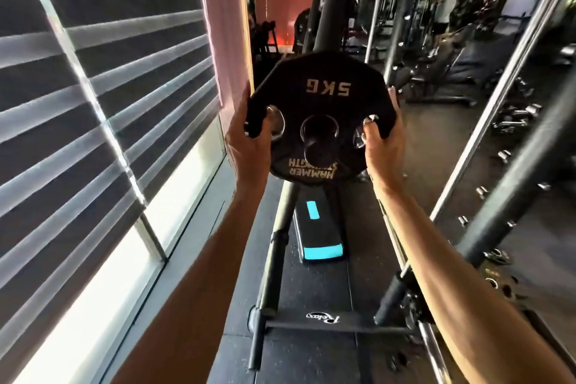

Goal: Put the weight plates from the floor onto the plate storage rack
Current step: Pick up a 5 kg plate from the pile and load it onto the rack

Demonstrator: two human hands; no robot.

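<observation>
both hands hold a black rubber twelve-sided weight plate (321, 115), stamped 5kg and hammer strength upside down, up at chest height in front of the black steel plate storage rack (333, 9). the left hand (249, 146) is clenched on the plate's left edge, its fingers (265, 126) hooked through a grip hole; the right hand (381, 143) grips the right edge the same way. a black peg of the rack (316, 146) shows through the plate's centre hole, so the plate looks part-threaded on or just at the peg's tip; i cannot tell which.

judging from this, the risk is the hole catching on the peg's end if the plate tilts, jarring the grip. letting go before the plate is fully on could drop it toward the black and blue step platform (319, 246) and the rubber floor (327, 362) below. fingers in the grip holes could be pinched against the rack upright as it slides home.
</observation>
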